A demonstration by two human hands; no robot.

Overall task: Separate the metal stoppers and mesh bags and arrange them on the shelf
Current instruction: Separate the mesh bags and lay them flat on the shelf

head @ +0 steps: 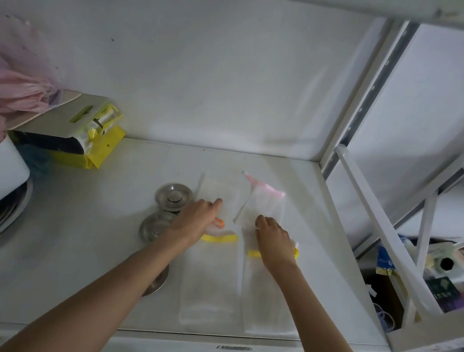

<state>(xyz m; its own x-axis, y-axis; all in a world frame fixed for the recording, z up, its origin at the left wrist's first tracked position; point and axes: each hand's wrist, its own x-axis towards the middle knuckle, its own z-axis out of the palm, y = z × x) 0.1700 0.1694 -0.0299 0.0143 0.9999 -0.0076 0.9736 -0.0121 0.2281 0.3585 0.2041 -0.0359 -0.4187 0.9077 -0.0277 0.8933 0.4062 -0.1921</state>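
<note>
Starting from the left, a pink plastic bag point(9, 86) and a yellow packet with a cardboard hanger point(85, 136) stand at the back of the white metal shelf point(71, 258). Near the middle lie three round shiny metal stoppers: one far point(173, 196), one behind the left wrist point(154, 227), and one near point(158, 281) that the left forearm mostly hides. The left hand point(195, 218) reaches forward, palm down, fingers flat on the translucent white mesh bags with yellow trim point(208, 274); its grip is open and it holds nothing. An orange piece point(220, 221) shows beside this hand, too small to identify. The right hand point(274, 240) lies on the neighbouring white mesh bag with yellow band point(266, 295), fingers curled down; I cannot tell if its grip is closed on the mesh. Beyond it lies a white mesh bag with pink edge point(265, 201). Thin bags blend with the shelf, so their borders are unclear.
</note>
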